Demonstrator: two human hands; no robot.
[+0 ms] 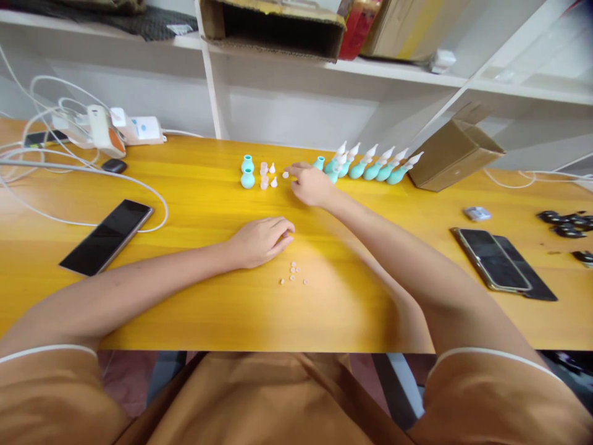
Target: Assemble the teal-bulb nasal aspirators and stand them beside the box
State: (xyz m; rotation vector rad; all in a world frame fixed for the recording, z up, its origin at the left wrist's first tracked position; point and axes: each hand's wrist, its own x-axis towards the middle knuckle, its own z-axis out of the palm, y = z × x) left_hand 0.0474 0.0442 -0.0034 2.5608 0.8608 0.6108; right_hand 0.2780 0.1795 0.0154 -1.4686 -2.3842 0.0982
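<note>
Reaching toward the upper middle of the frame, your right hand (311, 184) is lying knuckles-up on the yellow table (194, 296), fingers curled narrow; whether it is gripping anything you cannot tell from this view
- Small white tip (285, 175): lying on the table just left of your right fingertips, close to touching
- Teal bulb (319, 162): standing just above your right hand, partly hidden by it
- Row of teal bulbs with white tips (376, 165): leaning in a line to the right of that hand, running toward the cardboard box (451, 157) in the upper right
- Two bare teal bulbs (248, 172): standing one above the other, left of a cluster of loose white tips (267, 175)
- Your left hand (262, 240): resting palm-down at the centre of the frame, fingers loosely bent and close together, holding nothing that is showing
- Tiny pale caps (293, 273): lying scattered just below your left fingertips, apart from them
- Dark phone (107, 236): lying at the left, beside white cables (69, 161) and a charger block (141, 128)
- Second phone (492, 258): lying at the right edge, on a dark case
</note>
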